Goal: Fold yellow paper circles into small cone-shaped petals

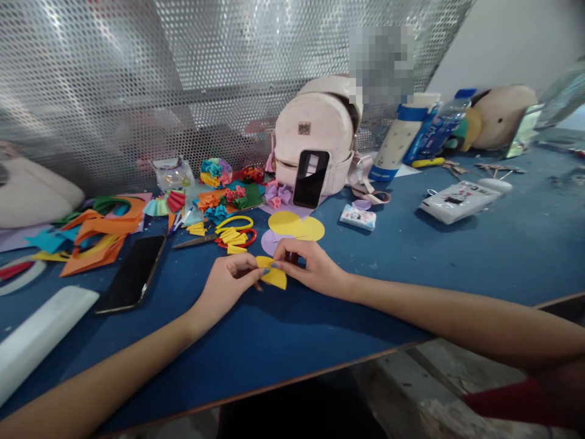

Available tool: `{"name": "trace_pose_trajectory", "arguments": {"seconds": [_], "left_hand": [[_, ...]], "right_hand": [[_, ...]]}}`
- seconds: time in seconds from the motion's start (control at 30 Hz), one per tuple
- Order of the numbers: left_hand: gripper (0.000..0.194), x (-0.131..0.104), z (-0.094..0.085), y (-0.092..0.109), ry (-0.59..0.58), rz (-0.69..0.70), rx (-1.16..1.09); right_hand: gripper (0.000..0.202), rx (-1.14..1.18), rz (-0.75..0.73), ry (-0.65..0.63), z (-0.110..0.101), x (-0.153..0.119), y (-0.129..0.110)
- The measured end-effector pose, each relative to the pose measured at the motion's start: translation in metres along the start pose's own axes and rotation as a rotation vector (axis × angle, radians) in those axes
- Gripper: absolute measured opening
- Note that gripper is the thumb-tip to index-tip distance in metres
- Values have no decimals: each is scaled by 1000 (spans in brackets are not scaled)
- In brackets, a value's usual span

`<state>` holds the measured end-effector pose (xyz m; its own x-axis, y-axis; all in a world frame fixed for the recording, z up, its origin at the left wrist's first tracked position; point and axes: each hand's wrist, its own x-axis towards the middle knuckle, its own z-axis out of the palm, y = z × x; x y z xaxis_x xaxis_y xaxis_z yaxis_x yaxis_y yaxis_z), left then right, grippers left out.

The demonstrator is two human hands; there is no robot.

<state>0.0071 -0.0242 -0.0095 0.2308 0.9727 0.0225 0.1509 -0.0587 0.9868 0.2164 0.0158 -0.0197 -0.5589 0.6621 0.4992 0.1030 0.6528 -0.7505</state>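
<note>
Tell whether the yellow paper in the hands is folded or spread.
Folded: the yellow paper, between left hand and right hand, shows a straight edge and pointed corner, unlike the round yellow discs beyond.

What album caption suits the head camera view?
Left hand and right hand pinch yellow paper over a blue table, a pale backpack behind.

A blue tabletop (393, 247) with a brown front edge carries everything. At its back stands a pale backpack (315, 125), an upright phone (311, 178) leaning against it, with a patterned flask (397, 143) further right. Toward the left lie orange paper offcuts (98, 238) and a dark phone (132, 274) — flat, well apart from a long white object (43, 338) at the corner. Near the middle are scissors (216, 237), folded yellow pieces (234, 236) and yellow paper discs (286, 224); rightward, a small printed pack (358, 217) and a larger white packet (458, 201).
</note>
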Motion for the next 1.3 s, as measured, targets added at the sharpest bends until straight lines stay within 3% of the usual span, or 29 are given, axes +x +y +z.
{"name": "trace_pose_trajectory", "arguments": {"seconds": [0.07, 0.2, 0.33, 0.57, 0.7, 1.07, 1.3], "left_hand": [[19, 1, 0, -1, 13, -5, -41], [27, 1, -1, -1, 62, -6, -79], [32, 1, 0, 1, 74, -9, -85], [29, -1, 1, 1, 56, -10, -60], [30, -1, 1, 1, 54, -55, -75], [34, 1, 0, -1, 167, -25, -124], [29, 1, -1, -1, -10, -29, -118]], "right_hand": [[11, -22, -89, 5, -3, 1, -1], [43, -198, -310, -41, -10, 3, -1], [36, -356, -400, -117, -12, 4, 2], [21, -449, -450, -163, -8, 3, 0], [18, -411, -482, -115, -8, 3, -2], [10, -337, -538, -112, -17, 4, -1], [9, -373, -497, -20, -13, 5, 0]]}}
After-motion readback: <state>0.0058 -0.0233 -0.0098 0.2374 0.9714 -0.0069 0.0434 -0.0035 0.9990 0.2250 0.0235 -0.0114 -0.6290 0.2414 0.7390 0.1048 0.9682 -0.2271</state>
